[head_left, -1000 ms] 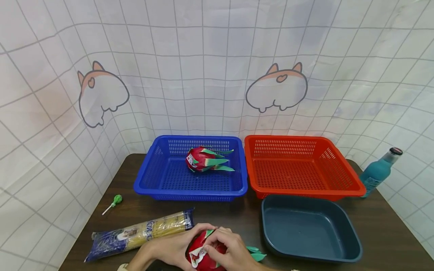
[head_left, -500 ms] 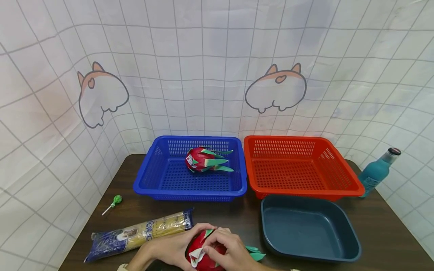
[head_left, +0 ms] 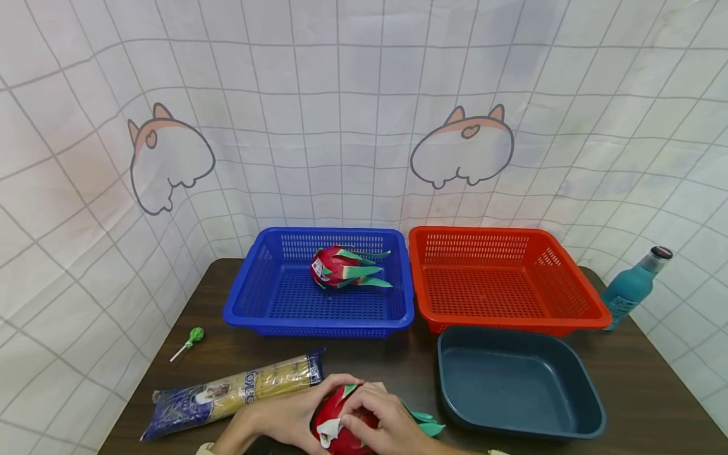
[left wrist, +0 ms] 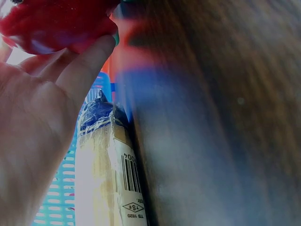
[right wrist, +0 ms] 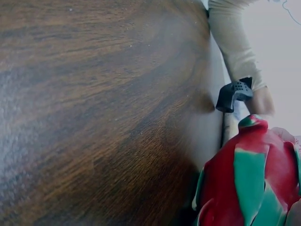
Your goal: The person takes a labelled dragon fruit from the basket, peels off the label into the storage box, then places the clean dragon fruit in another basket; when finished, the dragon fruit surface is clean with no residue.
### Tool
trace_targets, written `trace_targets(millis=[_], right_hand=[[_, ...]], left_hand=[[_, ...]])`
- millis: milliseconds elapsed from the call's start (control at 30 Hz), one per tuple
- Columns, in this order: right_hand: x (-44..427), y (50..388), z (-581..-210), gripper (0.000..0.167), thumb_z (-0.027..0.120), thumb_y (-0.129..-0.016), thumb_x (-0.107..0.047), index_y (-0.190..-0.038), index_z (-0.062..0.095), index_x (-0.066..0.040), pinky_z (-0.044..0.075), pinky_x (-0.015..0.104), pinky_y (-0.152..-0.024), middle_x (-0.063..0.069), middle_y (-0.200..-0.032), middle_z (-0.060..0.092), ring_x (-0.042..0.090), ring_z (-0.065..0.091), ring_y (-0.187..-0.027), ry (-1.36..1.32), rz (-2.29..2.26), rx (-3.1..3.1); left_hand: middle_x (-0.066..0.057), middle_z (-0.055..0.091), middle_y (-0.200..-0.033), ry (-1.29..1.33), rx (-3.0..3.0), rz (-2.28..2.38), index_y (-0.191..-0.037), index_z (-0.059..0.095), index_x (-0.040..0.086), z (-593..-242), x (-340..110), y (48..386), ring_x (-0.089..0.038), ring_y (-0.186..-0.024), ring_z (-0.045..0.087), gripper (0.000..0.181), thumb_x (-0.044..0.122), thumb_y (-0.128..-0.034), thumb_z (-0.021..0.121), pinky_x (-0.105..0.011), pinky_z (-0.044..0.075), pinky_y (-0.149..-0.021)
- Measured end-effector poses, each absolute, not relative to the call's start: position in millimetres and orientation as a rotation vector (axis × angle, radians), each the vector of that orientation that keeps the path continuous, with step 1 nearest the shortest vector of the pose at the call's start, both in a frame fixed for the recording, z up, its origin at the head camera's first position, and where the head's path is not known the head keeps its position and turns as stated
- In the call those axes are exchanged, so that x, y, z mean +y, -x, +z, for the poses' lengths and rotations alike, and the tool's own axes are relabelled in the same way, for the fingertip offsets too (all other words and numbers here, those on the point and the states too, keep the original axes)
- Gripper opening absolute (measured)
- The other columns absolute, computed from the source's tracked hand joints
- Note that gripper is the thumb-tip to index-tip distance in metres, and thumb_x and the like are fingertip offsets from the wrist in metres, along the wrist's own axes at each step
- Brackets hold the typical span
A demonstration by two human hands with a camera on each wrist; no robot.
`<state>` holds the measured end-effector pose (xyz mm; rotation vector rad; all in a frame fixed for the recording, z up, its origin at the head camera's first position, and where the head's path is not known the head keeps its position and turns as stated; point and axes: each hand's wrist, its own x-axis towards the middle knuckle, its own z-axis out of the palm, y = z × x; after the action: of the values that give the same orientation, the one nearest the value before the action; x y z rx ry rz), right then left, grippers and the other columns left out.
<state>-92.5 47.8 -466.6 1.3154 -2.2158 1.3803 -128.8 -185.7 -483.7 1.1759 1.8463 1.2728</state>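
Observation:
At the front edge of the head view, a red dragon fruit with green scales lies between both hands. My left hand grips its left side, with the thumb below and the fingers over the top. My right hand is over the right side, thumb and forefinger pinching the edge of a white sticker that is partly lifted and folded. Green leaf tips stick out past the right hand. The left wrist view catches the fruit's smooth red skin; the right wrist view has its green scales.
A pasta packet lies left of the hands, a green lollipop beyond it. A blue basket holds another dragon fruit. Nearby are a red basket, a dark blue tub and a turquoise bottle.
The sticker has come further off the fruit and folded over, its white underside showing more. Both hands keep nearly the same place, and the other objects have not moved.

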Motion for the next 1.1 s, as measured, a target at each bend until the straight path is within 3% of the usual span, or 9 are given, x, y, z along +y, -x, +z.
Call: trace_targets(millis=[600,867,967,1100], right_hand=[[48,94,-467,0.008,0.061,-0.094,-0.011,-0.098,0.062,-0.018,0.046,0.028,-0.088,-0.004,-0.091,0.069,0.005,0.062,-0.092,-1.327,1.409,-2.213],[48,89,-457,0.010,0.048,-0.101,-0.006,-0.103,0.055,0.001,0.052,0.017,-0.064,0.027,-0.090,0.056,-0.003,0.054,-0.079,-1.105,2.244,-2.222],[46,91,-456,0.012,0.051,-0.099,-0.007,-0.102,0.056,0.004,0.053,0.017,-0.068,0.022,-0.091,0.057,-0.002,0.055,-0.081,-1.001,2.261,-2.236],[47,96,-449,0.016,0.060,-0.094,-0.009,-0.097,0.057,0.006,0.052,0.017,-0.074,0.003,-0.089,0.062,0.001,0.058,-0.082,-0.674,2.367,-2.252]], left_hand=[[-0.002,0.043,-0.143,-1.191,1.855,1.282,-0.149,0.008,0.018,-485,-186,130,-0.009,-0.124,0.052,0.093,0.025,-0.0852,0.075,-0.025,0.049,-0.098],[-0.003,0.046,-0.139,-1.222,1.951,1.245,-0.148,0.011,0.022,-484,-187,130,-0.006,-0.119,0.052,0.096,0.026,-0.0809,0.079,-0.023,0.047,-0.098],[-0.003,0.046,-0.138,-1.232,1.981,1.223,-0.148,0.010,0.021,-483,-186,131,-0.007,-0.119,0.052,0.097,0.029,-0.0809,0.079,-0.023,0.048,-0.097],[-0.003,0.040,-0.143,-1.158,1.987,1.213,-0.149,0.010,0.022,-483,-188,131,-0.009,-0.126,0.048,0.096,0.029,-0.0816,0.079,-0.024,0.047,-0.099]])
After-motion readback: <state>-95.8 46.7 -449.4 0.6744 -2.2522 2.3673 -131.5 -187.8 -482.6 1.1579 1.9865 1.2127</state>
